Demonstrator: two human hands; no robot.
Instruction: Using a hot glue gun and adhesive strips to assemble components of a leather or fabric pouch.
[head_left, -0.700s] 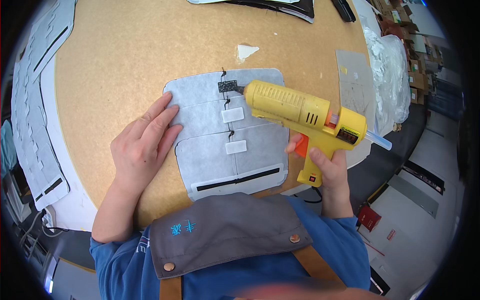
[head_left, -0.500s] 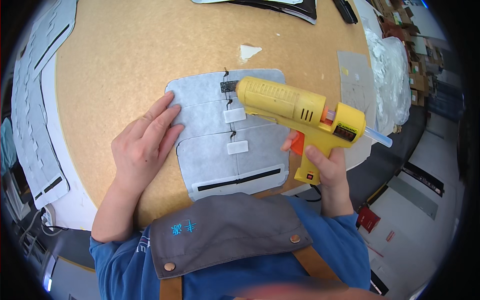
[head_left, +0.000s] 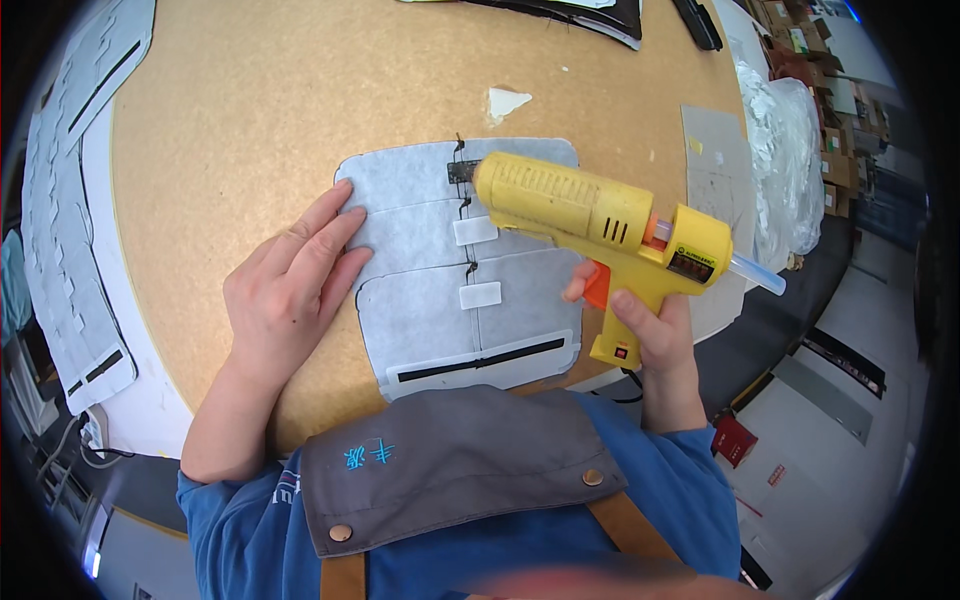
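Note:
A yellow hot glue gun [head_left: 575,205] is in my right hand [head_left: 655,330], fingers wrapped round its handle by the orange trigger. A clear glue stick [head_left: 757,273] sticks out of its back end. The gun's nozzle reaches a small black patch [head_left: 459,172] near the top of a light grey fabric panel [head_left: 405,240]. Down the panel's middle run thin black wires [head_left: 464,207] and two white tabs, the upper tab [head_left: 475,231] and the lower tab [head_left: 481,294]. My left hand [head_left: 290,290] rests with fingers stretched out, fingertips on the panel's left edge.
The panel lies on a round-edged brown board [head_left: 220,130]. Similar grey panels [head_left: 70,230] lie at the left. A white scrap [head_left: 508,103], a dark stack [head_left: 600,20] and a black tool [head_left: 697,24] are farther back. Clear plastic wrap [head_left: 780,150] bulges at the right.
The view has shifted slightly, so the panel and board appear a little farther right. Both hands and the glue gun keep nearly the same pose.

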